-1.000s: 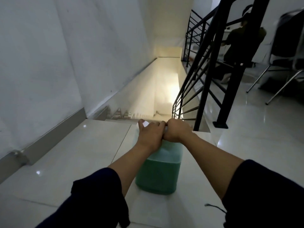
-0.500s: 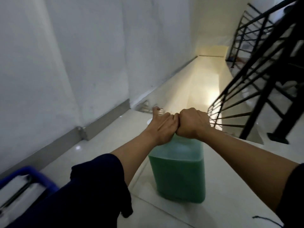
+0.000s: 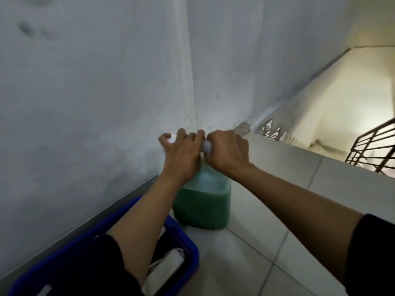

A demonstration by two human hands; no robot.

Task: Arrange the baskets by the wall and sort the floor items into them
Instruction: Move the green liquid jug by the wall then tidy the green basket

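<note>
A grey wall (image 3: 85, 92) is filling the frame from nine o'clock to twelve, with a pale skirting strip (image 3: 89, 214) running along its foot. At one to three o'clock a stairwell (image 3: 342, 99) is dropping away, lit warm yellow, and a dark metal railing (image 3: 373, 149) is showing at three o'clock. The tiled floor (image 3: 267, 242) is spreading across the lower right. At seven o'clock a blue basket (image 3: 188, 242) is sitting just beside the skirting, holding white items (image 3: 168, 264) that are too blurred to identify; the left forearm is crossing over it and hiding much of its inside.

The jug (image 3: 203, 204) is standing at the centre, upright or close to it, between the basket's far corner and the open floor, near the wall. Whether its base is touching the tiles cannot be told. It is translucent, squarish, and filled with green liquid up to about its shoulder, paler above.

The left hand (image 3: 183, 152) and the right hand (image 3: 227, 152) are meeting knuckle to knuckle on top of the jug, both curled tight around a white handle or cap (image 3: 207, 148) that is peeking out between them. Dark sleeves are covering both upper arms.
</note>
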